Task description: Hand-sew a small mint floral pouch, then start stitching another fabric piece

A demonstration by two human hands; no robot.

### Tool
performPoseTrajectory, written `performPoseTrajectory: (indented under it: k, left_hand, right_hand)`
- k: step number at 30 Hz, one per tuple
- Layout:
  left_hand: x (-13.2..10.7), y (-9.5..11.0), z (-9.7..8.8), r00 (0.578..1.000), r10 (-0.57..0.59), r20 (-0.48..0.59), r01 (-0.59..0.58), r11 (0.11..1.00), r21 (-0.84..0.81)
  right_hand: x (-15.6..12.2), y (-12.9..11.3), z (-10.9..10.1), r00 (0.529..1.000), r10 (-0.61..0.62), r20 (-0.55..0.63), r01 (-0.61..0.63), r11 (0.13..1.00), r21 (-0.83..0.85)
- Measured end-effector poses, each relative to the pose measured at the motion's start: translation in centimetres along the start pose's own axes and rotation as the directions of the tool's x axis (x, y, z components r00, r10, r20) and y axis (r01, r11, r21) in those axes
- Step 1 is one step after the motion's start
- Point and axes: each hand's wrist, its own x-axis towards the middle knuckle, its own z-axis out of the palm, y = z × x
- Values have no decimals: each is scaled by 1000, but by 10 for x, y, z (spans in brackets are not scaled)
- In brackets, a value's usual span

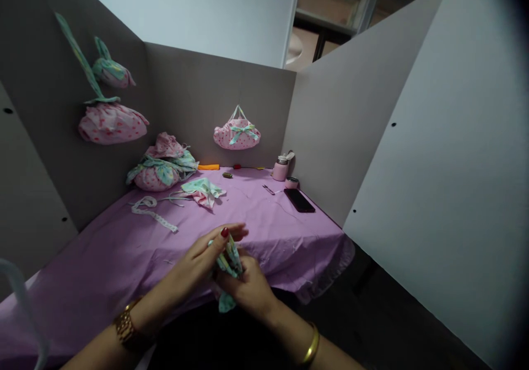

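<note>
A small folded piece of mint-green floral fabric (228, 261) is bunched between my two hands, just over the near edge of the table. My right hand (253, 286) is closed around its lower part, and a green end (226, 302) hangs out below. On the left side, my left hand (206, 251) pinches the upper part, with its red-nailed thumb against the cloth and its other fingers stretched out behind. Those fingers partly hide the fabric, so its full shape cannot be made out.
Pink-and-green sewn cloth pieces (159, 174) are piled at the back left, near a loose cloth piece (204, 189) and white lace trim (154, 215). Thread snips (268, 190), a phone (299, 200) and a pink bottle (280, 169) lie or stand right. Grey partitions (330, 122) surround the purple-covered table (248, 207).
</note>
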Motion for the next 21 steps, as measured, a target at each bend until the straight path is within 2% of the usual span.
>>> performPoseTrajectory:
  k: [3,5,7,10,12,15,18,21]
  left_hand:
    - [1,4,-3,1000,15,4,-15,998,61]
    - [-1,8,-1,999,18,45,-22,994,109]
    - [-1,9,0,995,23,102,-37,989,141]
    - [1,-2,-3,989,95,110,-117,968,220]
    - [0,-18,-5,992,128,5,-124,954,271]
    - [-10,-46,-2,986,88,-138,-38,941,335]
    - [-23,-66,8,988,89,-125,-28,906,423]
    - [-31,-69,16,981,158,-111,-79,854,515]
  right_hand:
    - [-2,-5,-1,992,-91,87,90,996,21]
    - [-2,-9,0,980,-176,97,176,984,16]
    - [-2,-11,0,971,-210,118,207,978,34]
    - [-1,-7,-1,987,-94,129,76,987,138]
    - [0,-2,-3,999,-11,37,5,988,154]
    - [1,4,-6,998,20,-54,-14,994,112]
    - [3,6,-8,996,78,-32,-74,991,112]
    - [4,5,-8,989,148,-26,-144,981,131]
